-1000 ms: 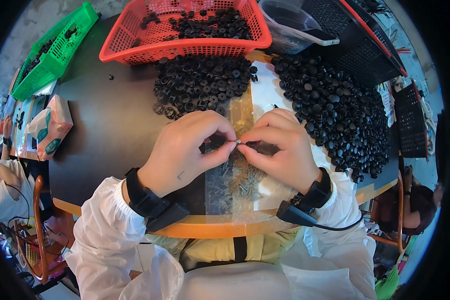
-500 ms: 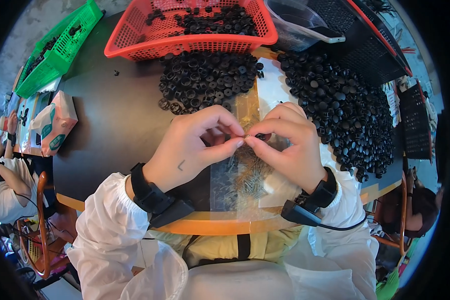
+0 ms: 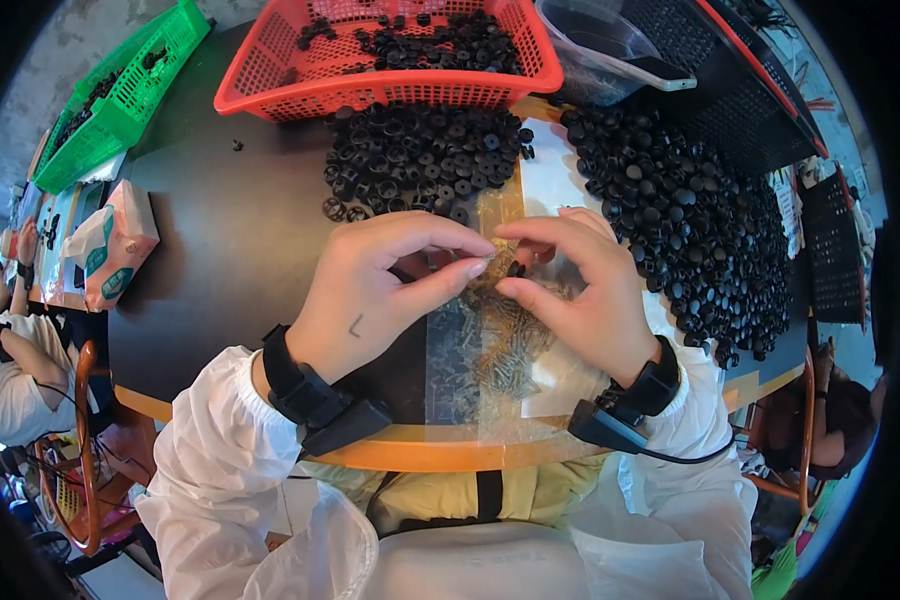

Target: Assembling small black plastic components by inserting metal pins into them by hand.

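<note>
My left hand (image 3: 370, 275) is closed, its thumb and forefinger pinched together; whatever lies between the tips is too small to make out. Close by, my right hand (image 3: 585, 275) has its thumb and forefinger apart, with a small black part (image 3: 516, 269) at its curled fingers. Beneath both hands lies a heap of thin metal pieces (image 3: 510, 360), perhaps pins or small springs, on clear plastic and tape. Beyond my left hand is a pile of round black ring-like parts (image 3: 420, 155). A larger pile of black round caps (image 3: 700, 220) spreads beyond my right hand.
A red basket (image 3: 390, 95) of black parts stands at the back, beside a clear tub (image 3: 590, 60) and black crates (image 3: 770, 100). A green basket (image 3: 130, 95) and a tissue pack (image 3: 125, 245) are at left. Other people sit at both sides.
My hands have come slightly apart. The right thumb and forefinger have opened from their pinch against the left fingertips, and the small black part now shows between the hands.
</note>
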